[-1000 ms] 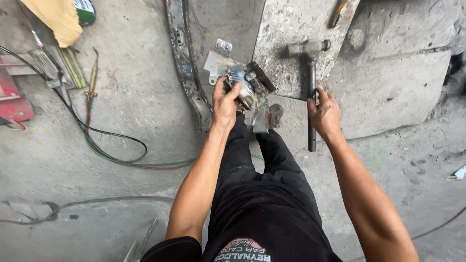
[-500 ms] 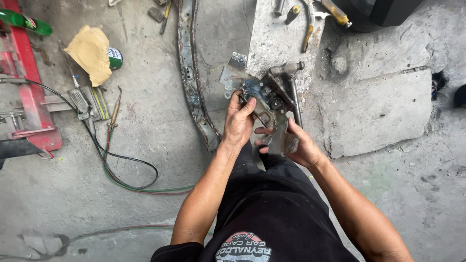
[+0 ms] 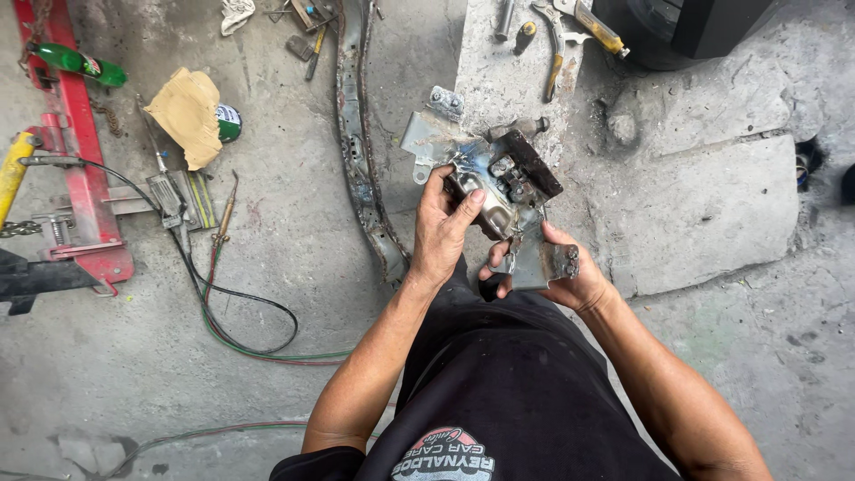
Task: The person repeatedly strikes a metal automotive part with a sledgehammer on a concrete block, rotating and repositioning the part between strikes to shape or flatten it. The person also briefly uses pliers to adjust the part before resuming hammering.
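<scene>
Bracket (image 3: 485,174), bent sheet metal with a dark block and bolts fixed to its middle, held up over my lap in both hands. Left hand (image 3: 443,227) closed around its left edge, thumb pressed on the face, fingers wrapped behind. Right hand (image 3: 557,272) closed on its lower flap from underneath, thumb on top. I see the piece clear of the floor, just above the concrete slab (image 3: 704,205).

Around it:
- Rusty metal rail (image 3: 356,134) lying lengthwise on the floor, just left of the left hand.
- Pliers (image 3: 554,44), yellow-handled screwdriver (image 3: 595,25) and a short dark tool on the slab beyond the bracket.
- Red jack frame (image 3: 76,142) at far left, green bottle (image 3: 76,62) resting against it.
- Piece of cardboard (image 3: 189,114) with a small tin beside it.
- Hoses (image 3: 240,330), red and green, curling over the floor to a torch near the cardboard.

Nothing lies between my view and the bracket except my own fingers, which hide part of its left edge and lower flap.

Bracket surface: dull grey, scratched, shiny in patches; one tab with a hole at the left, a small plate with two studs at the top.
</scene>
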`<state>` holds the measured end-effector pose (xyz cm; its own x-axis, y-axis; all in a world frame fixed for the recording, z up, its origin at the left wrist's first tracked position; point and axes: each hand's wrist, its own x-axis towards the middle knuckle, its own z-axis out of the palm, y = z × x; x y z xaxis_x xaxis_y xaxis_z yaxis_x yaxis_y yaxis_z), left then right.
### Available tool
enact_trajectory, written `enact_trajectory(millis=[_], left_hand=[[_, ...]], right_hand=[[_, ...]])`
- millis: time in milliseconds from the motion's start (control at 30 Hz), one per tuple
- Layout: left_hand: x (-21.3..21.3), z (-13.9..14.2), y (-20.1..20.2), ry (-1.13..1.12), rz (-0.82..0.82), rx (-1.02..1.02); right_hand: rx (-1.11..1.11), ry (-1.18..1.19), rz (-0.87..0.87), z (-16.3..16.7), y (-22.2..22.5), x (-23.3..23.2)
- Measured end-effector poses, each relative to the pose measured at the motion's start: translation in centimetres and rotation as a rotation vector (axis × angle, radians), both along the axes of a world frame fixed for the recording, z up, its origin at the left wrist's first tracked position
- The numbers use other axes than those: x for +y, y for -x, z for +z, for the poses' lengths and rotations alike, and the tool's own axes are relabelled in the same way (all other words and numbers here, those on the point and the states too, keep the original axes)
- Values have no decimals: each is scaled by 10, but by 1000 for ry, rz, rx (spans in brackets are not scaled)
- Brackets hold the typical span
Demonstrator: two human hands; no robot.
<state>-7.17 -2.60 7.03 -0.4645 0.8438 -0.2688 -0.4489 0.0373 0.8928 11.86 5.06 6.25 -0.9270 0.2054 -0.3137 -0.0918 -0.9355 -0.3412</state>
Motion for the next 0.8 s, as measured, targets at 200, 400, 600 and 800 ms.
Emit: enact_trajectory(millis=[200, 400, 600, 800], left_hand=[[-6, 16, -5, -22, 26, -98], [-11, 19, -10, -4, 55, -115], [-13, 18, -10, 18, 102, -162], [-16, 13, -4, 68, 137, -178]], right_hand=[[-58, -351, 59, 31, -2, -1], [-94, -375, 54, 37, 0, -9], [-126, -206, 25, 35, -1, -13], [-175, -410, 85, 30, 3, -17]])
